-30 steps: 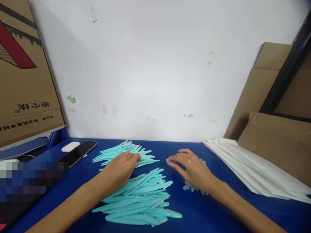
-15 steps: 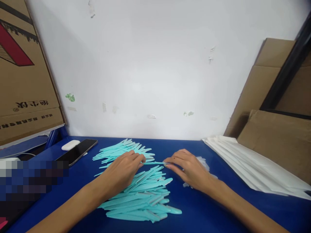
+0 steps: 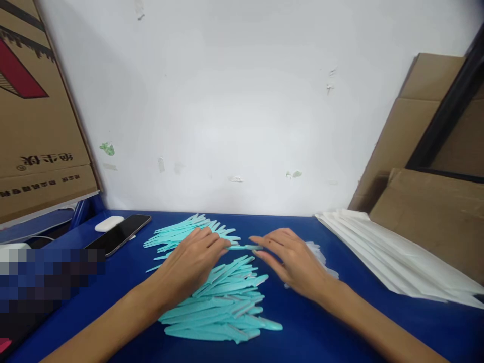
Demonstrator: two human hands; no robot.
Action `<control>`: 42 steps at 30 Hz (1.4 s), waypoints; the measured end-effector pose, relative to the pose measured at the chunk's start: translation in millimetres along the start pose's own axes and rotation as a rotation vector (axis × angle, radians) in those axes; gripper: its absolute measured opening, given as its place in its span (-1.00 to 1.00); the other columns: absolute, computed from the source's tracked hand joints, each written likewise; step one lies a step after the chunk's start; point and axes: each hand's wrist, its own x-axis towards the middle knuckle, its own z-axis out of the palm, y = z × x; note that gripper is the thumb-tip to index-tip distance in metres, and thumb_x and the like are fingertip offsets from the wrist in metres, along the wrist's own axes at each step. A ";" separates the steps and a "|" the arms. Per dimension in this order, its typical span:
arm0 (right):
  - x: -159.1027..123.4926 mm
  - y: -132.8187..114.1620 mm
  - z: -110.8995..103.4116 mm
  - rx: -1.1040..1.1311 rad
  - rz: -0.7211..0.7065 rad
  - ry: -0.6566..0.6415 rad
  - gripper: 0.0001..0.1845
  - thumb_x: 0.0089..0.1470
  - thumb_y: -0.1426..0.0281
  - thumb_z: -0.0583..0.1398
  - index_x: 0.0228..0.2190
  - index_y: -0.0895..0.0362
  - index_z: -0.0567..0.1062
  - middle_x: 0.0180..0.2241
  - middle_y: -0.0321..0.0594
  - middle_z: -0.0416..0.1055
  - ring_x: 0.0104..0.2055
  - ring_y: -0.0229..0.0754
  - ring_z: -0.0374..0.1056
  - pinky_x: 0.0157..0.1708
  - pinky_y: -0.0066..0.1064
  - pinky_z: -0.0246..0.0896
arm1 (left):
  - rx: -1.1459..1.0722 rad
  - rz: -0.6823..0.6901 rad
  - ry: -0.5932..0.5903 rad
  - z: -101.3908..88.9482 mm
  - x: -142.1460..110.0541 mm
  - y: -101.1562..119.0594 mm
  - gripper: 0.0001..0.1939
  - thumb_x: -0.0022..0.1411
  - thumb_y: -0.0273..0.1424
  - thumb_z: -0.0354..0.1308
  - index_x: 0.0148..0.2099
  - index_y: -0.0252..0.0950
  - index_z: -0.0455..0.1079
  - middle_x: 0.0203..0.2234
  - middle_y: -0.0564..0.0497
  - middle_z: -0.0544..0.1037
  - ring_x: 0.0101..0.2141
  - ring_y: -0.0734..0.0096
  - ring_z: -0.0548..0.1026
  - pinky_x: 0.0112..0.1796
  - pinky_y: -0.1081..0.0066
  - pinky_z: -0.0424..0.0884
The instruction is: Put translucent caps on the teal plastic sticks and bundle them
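Just beyond the nearer heap of slim, flat turquoise sticks (image 3: 223, 312) on the blue tabletop (image 3: 313, 333), the left hand (image 3: 194, 257), set apart from the right, pinches one slender turquoise stick (image 3: 238, 247), while the right hand (image 3: 297, 259) has its thumb and fingers parted around the far end, contact there unclear. Right of that heap lie small, translucent whitish pieces (image 3: 319, 257), partly behind the right hand; farther left of it rests a black-screened phone (image 3: 126, 232).

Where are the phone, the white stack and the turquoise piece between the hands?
Phone (image 3: 123, 233): head view, on its dark screen.
White stack (image 3: 397, 264): head view, on its upper surface.
Turquoise piece (image 3: 238, 247): head view, on its exposed middle.
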 end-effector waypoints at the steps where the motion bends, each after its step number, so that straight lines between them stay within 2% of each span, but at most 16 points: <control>1: 0.3 3.1 -1.4 -0.024 0.025 0.011 -0.67 0.36 0.33 0.12 0.09 0.07 0.48 -0.13 -0.10 0.58 -0.11 -0.06 0.47 -0.05 -0.14 0.31 | 0.027 -0.030 0.001 -0.8 -0.3 -5.1 -0.74 0.53 -0.43 -0.15 -0.03 -0.24 0.38 -0.27 -0.04 0.53 -0.27 0.23 0.40 -0.21 0.22 0.24; 4: 0.4 13.5 -6.3 -0.087 0.063 0.018 -0.69 0.34 0.41 0.11 0.06 0.07 0.49 -0.11 -0.11 0.57 -0.08 -0.05 0.48 -0.03 -0.11 0.33 | 0.108 -0.128 -0.032 -3.1 -2.7 -22.8 -0.74 0.51 -0.44 -0.14 -0.03 -0.26 0.39 -0.25 -0.07 0.55 -0.25 0.18 0.43 -0.20 0.20 0.25; 7: -0.2 22.1 -10.4 -0.116 0.086 -0.008 -0.70 0.32 0.46 0.10 0.02 0.06 0.50 -0.11 -0.12 0.58 -0.08 -0.04 0.48 -0.03 -0.10 0.32 | 0.186 -0.207 -0.133 -2.7 -6.1 -36.0 -0.73 0.48 -0.46 -0.13 -0.12 -0.27 0.42 -0.31 -0.08 0.53 -0.34 0.21 0.45 -0.27 0.25 0.25; 10: -0.6 28.5 -13.2 -0.146 0.098 -0.058 -0.72 0.32 0.46 0.11 0.00 0.07 0.51 -0.11 -0.15 0.58 -0.08 -0.04 0.48 0.00 -0.09 0.30 | 0.218 -0.238 -0.250 0.4 -9.2 -39.7 -0.75 0.44 -0.49 -0.08 -0.19 -0.27 0.43 -0.34 -0.08 0.53 -0.41 0.22 0.46 -0.30 0.26 0.27; 12: -1.0 32.8 -15.3 -0.169 0.070 -0.138 -0.73 0.32 0.47 0.10 -0.03 0.06 0.52 -0.15 -0.18 0.59 -0.12 -0.06 0.49 0.05 -0.05 0.24 | 0.190 -0.231 -0.276 0.6 -10.1 -38.3 -0.79 0.42 -0.47 -0.03 -0.14 -0.27 0.44 -0.30 -0.10 0.54 -0.33 0.16 0.50 -0.26 0.24 0.30; 15: -2.8 40.9 -19.9 -0.180 0.021 -0.273 -0.73 0.33 0.47 0.09 -0.07 0.03 0.55 -0.21 -0.23 0.61 -0.21 -0.11 0.52 0.09 -0.04 0.19 | 0.048 -0.219 -0.256 -7.0 -8.6 -33.9 -0.81 0.43 -0.40 0.00 -0.11 -0.24 0.45 -0.23 -0.10 0.55 -0.21 0.13 0.50 -0.23 0.27 0.32; 17: -4.9 46.7 -24.2 -0.177 0.022 -0.328 -0.77 0.31 0.41 0.14 -0.11 0.00 0.58 -0.23 -0.25 0.62 -0.21 -0.10 0.52 0.01 -0.14 0.25 | -0.130 -0.231 -0.286 -16.5 -6.6 -30.7 -0.80 0.43 -0.35 0.01 -0.14 -0.18 0.47 -0.26 -0.03 0.56 -0.26 0.23 0.51 -0.30 0.36 0.31; 19: -7.6 51.7 -28.9 -0.159 0.047 -0.367 -0.83 0.27 0.34 0.21 -0.18 -0.01 0.62 -0.24 -0.27 0.63 -0.19 -0.07 0.53 -0.10 -0.24 0.31 | -0.299 -0.269 -0.352 -26.1 -5.1 -28.1 -0.79 0.41 -0.28 0.05 -0.20 -0.13 0.50 -0.33 0.05 0.57 -0.33 0.31 0.50 -0.38 0.42 0.29; 22: -11.1 56.3 -35.0 -0.061 0.100 -0.438 -0.87 0.22 0.27 0.26 -0.26 -0.06 0.66 -0.27 -0.33 0.64 -0.21 -0.09 0.53 -0.21 -0.34 0.33 | -0.420 -0.346 -0.464 -34.3 -5.6 -26.7 -0.81 0.35 -0.23 0.11 -0.25 -0.10 0.53 -0.39 0.08 0.58 -0.37 0.33 0.51 -0.44 0.45 0.27; 24: -12.1 57.1 -37.6 0.023 0.142 -0.475 -0.86 0.23 0.25 0.26 -0.26 -0.08 0.66 -0.27 -0.34 0.65 -0.22 -0.11 0.53 -0.24 -0.37 0.33 | -0.474 -0.393 -0.553 -34.8 -7.0 -27.9 -0.83 0.31 -0.21 0.14 -0.21 -0.09 0.54 -0.39 0.08 0.58 -0.39 0.33 0.51 -0.48 0.46 0.26; 27: -10.4 55.1 -39.9 0.128 0.219 -0.548 -0.79 0.23 0.19 0.24 -0.21 -0.04 0.66 -0.20 -0.26 0.64 -0.16 -0.06 0.53 -0.20 -0.35 0.33 | -0.534 -0.439 -0.655 -33.0 -7.9 -30.7 -0.76 0.28 -0.12 0.16 -0.16 -0.11 0.53 -0.35 0.06 0.57 -0.39 0.33 0.50 -0.48 0.45 0.27; 30: -6.2 50.5 -42.2 0.187 0.293 -0.611 -0.73 0.20 0.14 0.26 -0.19 0.01 0.66 -0.19 -0.19 0.63 -0.14 -0.03 0.52 -0.15 -0.33 0.31 | -0.527 -0.460 -0.677 -32.1 -7.4 -31.0 -0.70 0.26 -0.07 0.15 -0.19 -0.15 0.52 -0.34 0.04 0.56 -0.38 0.32 0.48 -0.46 0.43 0.27; 34: -3.0 46.7 -43.1 0.210 0.329 -0.625 -0.80 0.18 0.21 0.29 -0.24 0.02 0.65 -0.25 -0.23 0.63 -0.20 -0.08 0.52 -0.20 -0.37 0.29 | -0.487 -0.451 -0.633 -30.9 -8.4 -27.5 -0.71 0.29 -0.09 0.10 -0.25 -0.17 0.49 -0.39 0.04 0.54 -0.38 0.31 0.43 -0.45 0.42 0.26; 39: -3.7 44.6 -33.5 0.193 0.260 -0.582 -0.86 0.25 0.33 0.22 -0.30 0.06 0.60 -0.34 -0.25 0.59 -0.29 -0.15 0.49 -0.31 -0.40 0.21 | -0.489 -0.444 -0.582 -26.8 -9.6 -25.8 -0.74 0.31 -0.13 0.09 -0.22 -0.18 0.48 -0.38 0.02 0.55 -0.35 0.30 0.44 -0.42 0.43 0.28; 42: -3.1 37.9 -24.7 0.111 0.186 -0.559 -0.85 0.30 0.36 0.18 -0.30 0.08 0.55 -0.32 -0.25 0.57 -0.29 -0.16 0.47 -0.30 -0.39 0.18 | -0.474 -0.422 -0.557 -24.7 -9.1 -24.9 -0.75 0.34 -0.17 0.05 -0.22 -0.18 0.47 -0.40 0.02 0.53 -0.39 0.32 0.43 -0.45 0.43 0.25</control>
